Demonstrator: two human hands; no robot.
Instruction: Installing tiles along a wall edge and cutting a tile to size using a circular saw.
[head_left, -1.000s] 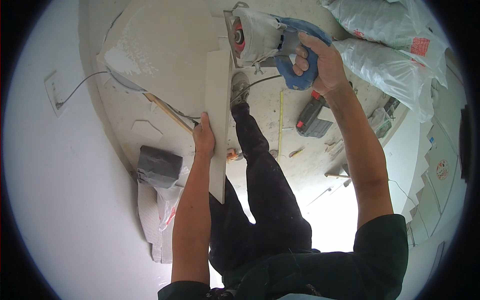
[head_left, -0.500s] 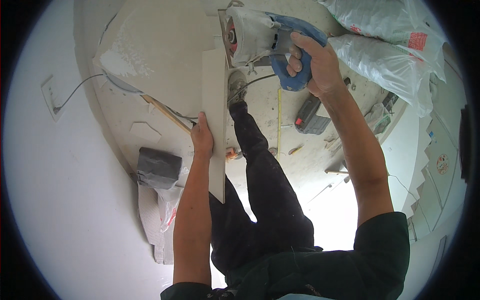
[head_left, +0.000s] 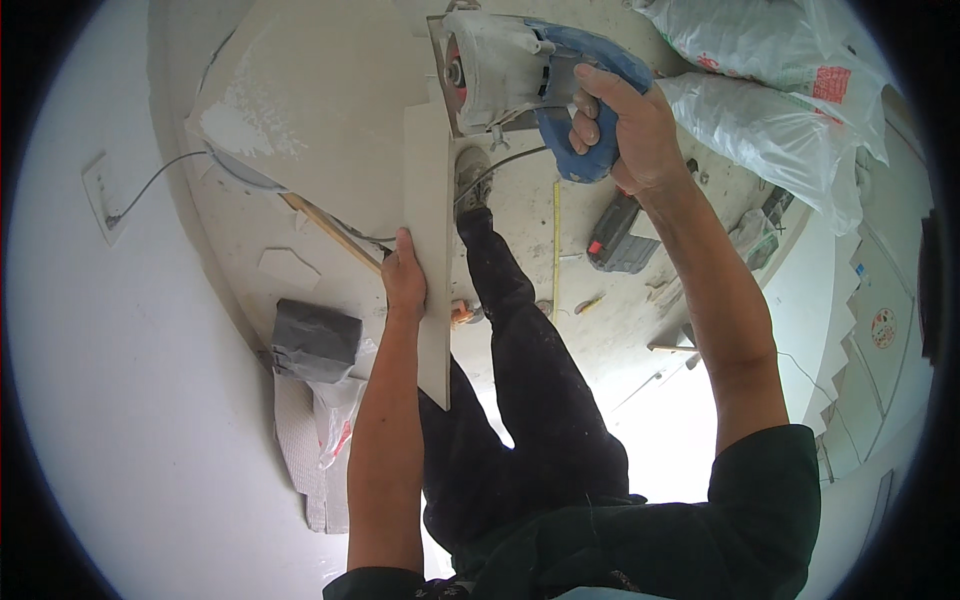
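My right hand [head_left: 635, 125] is closed around the blue handle of a handheld circular saw [head_left: 505, 75], whose body is dusty and pale. The saw's flat base plate meets the far end of a long, narrow pale tile strip [head_left: 430, 220]. Along that strip's left edge my left hand [head_left: 404, 280] grips, thumb on top and the other fingers mostly hidden below. Under the strip's far part lies a large pale slab [head_left: 320, 80] with a whitish worn patch. A dark power cord [head_left: 510, 160] runs from below the saw. The blade's cutting edge is hidden.
White plastic sacks [head_left: 760, 120] lie at the far right, near a dark tool case [head_left: 625, 235]. A yellow tape measure [head_left: 557, 250] stretches along the dusty floor. My shoe [head_left: 472, 180] stands just below the saw. Left are a wall socket [head_left: 103, 195] and a dark wrapped bundle [head_left: 315, 335].
The saw and my right hand have shifted slightly left along the strip's far end. My left hand keeps its grip on the strip.
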